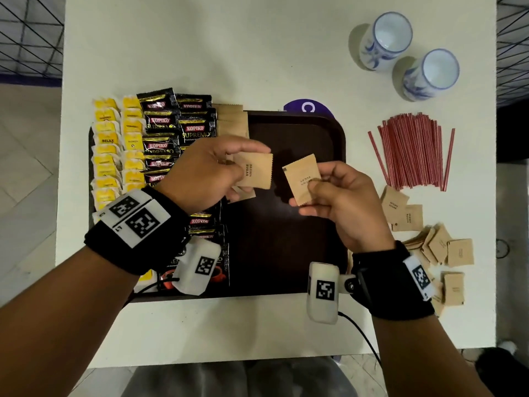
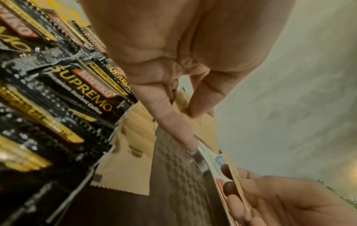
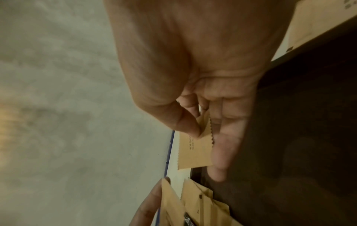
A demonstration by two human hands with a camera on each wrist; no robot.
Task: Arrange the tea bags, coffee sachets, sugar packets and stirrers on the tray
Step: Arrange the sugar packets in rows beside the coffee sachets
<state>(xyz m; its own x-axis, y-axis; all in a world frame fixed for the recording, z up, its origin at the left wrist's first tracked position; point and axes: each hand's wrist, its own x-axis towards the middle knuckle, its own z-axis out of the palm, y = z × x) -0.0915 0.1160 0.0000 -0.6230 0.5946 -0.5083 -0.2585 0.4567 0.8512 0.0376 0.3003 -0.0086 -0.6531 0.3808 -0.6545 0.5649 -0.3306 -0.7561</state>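
Observation:
Above the dark brown tray my left hand pinches a brown sugar packet, with more packets under its fingers. My right hand pinches another brown sugar packet between thumb and fingers, a little to the right. Yellow tea bags fill the tray's left edge in two columns, and black coffee sachets lie beside them. Several sugar packets lie in a column right of the sachets. In the left wrist view the pinched packet hangs over laid sugar packets. The right wrist view shows the thumb on its packet.
Red stirrers lie in a bundle on the white table right of the tray. Loose brown sugar packets are scattered below them. Two blue-and-white cups stand at the back right. A purple sticker shows behind the tray.

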